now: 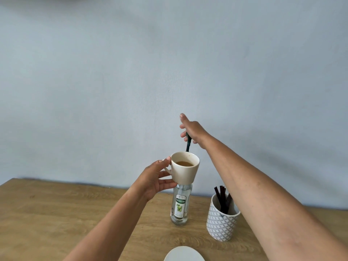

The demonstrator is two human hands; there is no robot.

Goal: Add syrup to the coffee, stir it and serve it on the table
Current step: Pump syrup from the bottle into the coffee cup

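Note:
My left hand (pixel 156 178) holds a cream mug (pixel 185 172) by its handle, lifted off the table. Light brown coffee (pixel 184 163) fills the mug partway. The mug hangs right over a clear syrup bottle (pixel 179 206) with a white and green label, hiding the bottle's neck. A dark green pump stem (pixel 188 143) rises behind the mug's far rim. My right hand (pixel 192 130) sits on top of that pump, fingers around the stem and the index finger stretched forward. The pump's spout is hidden behind the mug.
A grey-and-white patterned holder (pixel 222 225) with several dark stir sticks (pixel 223 198) stands right of the bottle on the wooden table (pixel 56 213). A round white saucer (pixel 184 254) lies at the near edge. A plain blue-grey wall is behind.

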